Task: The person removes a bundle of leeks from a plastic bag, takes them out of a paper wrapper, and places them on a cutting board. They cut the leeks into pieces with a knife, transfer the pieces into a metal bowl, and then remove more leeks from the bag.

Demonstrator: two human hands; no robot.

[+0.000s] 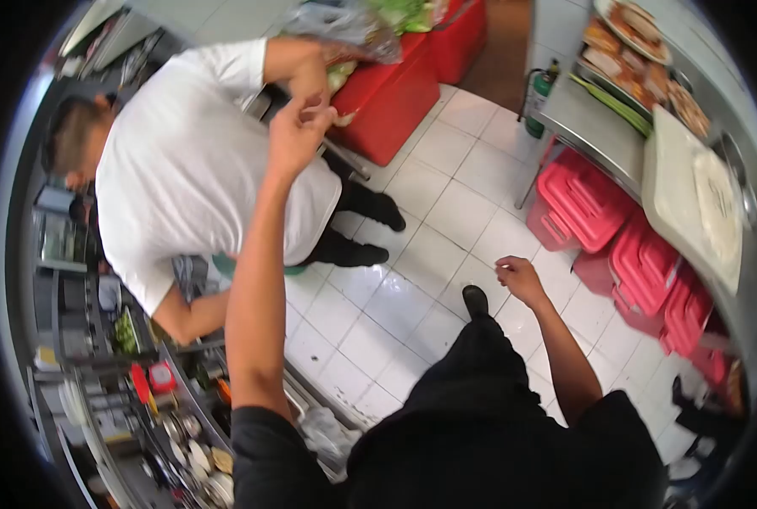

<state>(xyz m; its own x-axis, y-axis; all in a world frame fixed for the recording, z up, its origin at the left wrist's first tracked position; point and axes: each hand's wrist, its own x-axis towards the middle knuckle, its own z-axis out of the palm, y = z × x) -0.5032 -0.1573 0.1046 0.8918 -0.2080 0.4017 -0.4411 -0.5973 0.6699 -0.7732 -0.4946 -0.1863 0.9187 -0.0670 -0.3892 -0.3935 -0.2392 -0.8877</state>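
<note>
My left hand is raised on an outstretched arm, close to the bent arm of a co-worker in a white T-shirt. Its fingers are curled together. A small pale shape shows at the fingertips, but I cannot make out what it is. My right hand hangs low over the tiled floor, its fingers loosely bent and nothing visible in them. The nearest things on that side are my black shoe and the pink lidded bins.
Red containers stand ahead, topped by a plastic bag and greens. On the right, a steel table bears food trays and a white board. A fire extinguisher stands beside it. Utensils crowd the left counter.
</note>
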